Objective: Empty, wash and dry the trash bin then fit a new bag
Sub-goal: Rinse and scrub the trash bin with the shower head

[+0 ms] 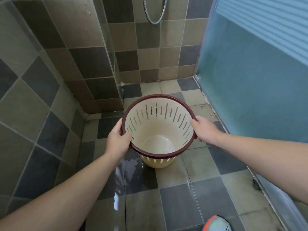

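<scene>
Both hands [116, 140] [205, 129] grip rim | cream slotted bin [160, 130], maroon rim, empty

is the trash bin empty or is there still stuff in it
Empty. The trash bin, gripped at its dark red rim by the left hand and right hand, shows a bare cream bottom, with no rubbish or bag.

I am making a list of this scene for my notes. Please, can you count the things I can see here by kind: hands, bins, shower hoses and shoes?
Hands: 2, the left hand and the right hand, each gripping the rim of the bin
Trash bin: 1, cream with a dark red rim, no bag inside
Shower hose: 1
Shoe: 1
Total: 5
</scene>
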